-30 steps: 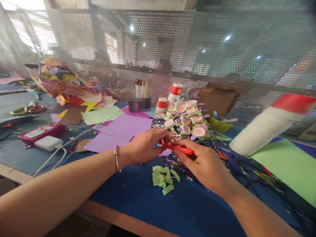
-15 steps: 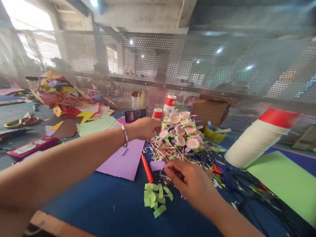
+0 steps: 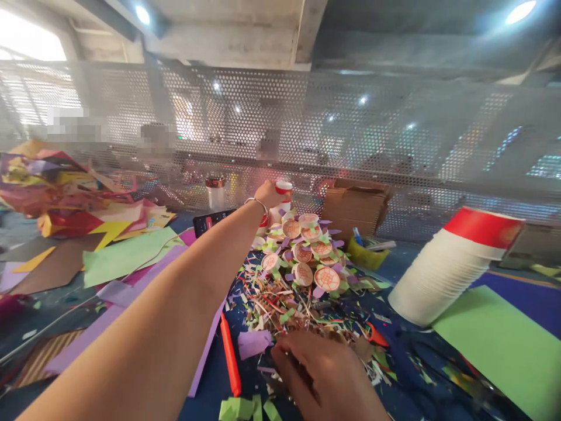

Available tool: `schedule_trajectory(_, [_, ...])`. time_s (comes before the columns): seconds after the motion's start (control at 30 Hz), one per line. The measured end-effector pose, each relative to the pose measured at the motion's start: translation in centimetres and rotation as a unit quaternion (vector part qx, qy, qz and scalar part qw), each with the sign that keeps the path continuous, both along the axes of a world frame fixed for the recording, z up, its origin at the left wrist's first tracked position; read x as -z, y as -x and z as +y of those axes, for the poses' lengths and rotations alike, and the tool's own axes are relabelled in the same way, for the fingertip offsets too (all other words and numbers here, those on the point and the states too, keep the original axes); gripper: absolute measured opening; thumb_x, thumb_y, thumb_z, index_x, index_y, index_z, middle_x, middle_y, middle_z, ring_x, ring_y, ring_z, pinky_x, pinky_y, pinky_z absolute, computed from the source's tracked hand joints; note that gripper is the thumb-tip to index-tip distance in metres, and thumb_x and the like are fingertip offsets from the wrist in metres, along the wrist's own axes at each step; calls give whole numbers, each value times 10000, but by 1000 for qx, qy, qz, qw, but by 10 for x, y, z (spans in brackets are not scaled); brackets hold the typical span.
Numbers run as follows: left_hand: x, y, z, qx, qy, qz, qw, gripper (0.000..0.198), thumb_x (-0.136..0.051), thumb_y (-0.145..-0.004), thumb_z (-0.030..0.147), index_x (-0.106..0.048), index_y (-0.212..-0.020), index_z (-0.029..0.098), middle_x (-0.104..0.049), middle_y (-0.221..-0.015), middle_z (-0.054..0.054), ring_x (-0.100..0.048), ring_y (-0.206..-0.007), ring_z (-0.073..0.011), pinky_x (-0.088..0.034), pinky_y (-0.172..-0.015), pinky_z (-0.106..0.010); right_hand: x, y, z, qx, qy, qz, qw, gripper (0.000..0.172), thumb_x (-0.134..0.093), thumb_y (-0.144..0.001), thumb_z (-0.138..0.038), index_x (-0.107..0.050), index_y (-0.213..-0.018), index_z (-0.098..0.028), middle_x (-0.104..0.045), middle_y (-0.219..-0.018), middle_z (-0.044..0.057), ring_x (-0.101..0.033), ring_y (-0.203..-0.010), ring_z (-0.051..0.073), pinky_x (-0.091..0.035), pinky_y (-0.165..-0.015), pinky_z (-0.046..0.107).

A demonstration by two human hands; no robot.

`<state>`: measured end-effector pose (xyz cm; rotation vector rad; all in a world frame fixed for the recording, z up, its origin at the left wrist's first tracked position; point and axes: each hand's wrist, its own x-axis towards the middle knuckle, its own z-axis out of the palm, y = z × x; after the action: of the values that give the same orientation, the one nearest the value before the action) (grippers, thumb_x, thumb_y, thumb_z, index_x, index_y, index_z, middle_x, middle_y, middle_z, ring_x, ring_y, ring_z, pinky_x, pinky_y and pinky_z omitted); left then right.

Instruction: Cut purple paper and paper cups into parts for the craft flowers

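– Across the blue table, in the head view, what could go wrong?
– My left hand is at a red-and-white paper cup. A hasty pull might tip it, or my forearm might brush the paper-trimmed cup heap and topple it.
– Is the cup gripped?
– I can't tell; my fingertips are hidden. That arm stretches far forward.
– And your right hand?
– Close to me, back upward, by the paper scraps: fingers half curled, thumb apart, nothing visible inside. A careless sweep might scatter them.
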<state>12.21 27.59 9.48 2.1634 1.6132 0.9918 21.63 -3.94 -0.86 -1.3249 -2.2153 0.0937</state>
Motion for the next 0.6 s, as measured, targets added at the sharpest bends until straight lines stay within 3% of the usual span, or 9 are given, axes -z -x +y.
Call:
schedule_trajectory(0.23, [-1,-11,24,4,8,-36,999,356,-606,-943,340,-575,-1253,167,-603,-1254,-105,-628,-1065,-241,-551,-885,-445,14,-1,7,-4,-6,17,1000,260,-458,-899,-228,-591,-676,-205,-640,-575,9,-581,-473,142,-292,-455,269])
schedule_trajectory(0.43, [-8,-10,28,26,-5,-73,997,327,-584,-956,341,-587,-1237,174,-605,-1252,-104,-630,-1053,-230,-552,-886,-443,10,-3,6,-19,37,9,999,232,-456,-903,-203,-623,-742,-196,-671,-630,20,-609,-523,146,-351,-479,246])
schedule_trajectory(0.6, [-20,-10,25,16,-54,-139,989,447,-770,-796,352,-619,-1141,112,-670,-1154,-138,-628,-1052,-249,-491,-913,-358,8,-2,6,-14,34,4,999,230,-457,-897,-193,-602,-719,-199,-644,-592,7,-595,-507,136,-342,-478,236])
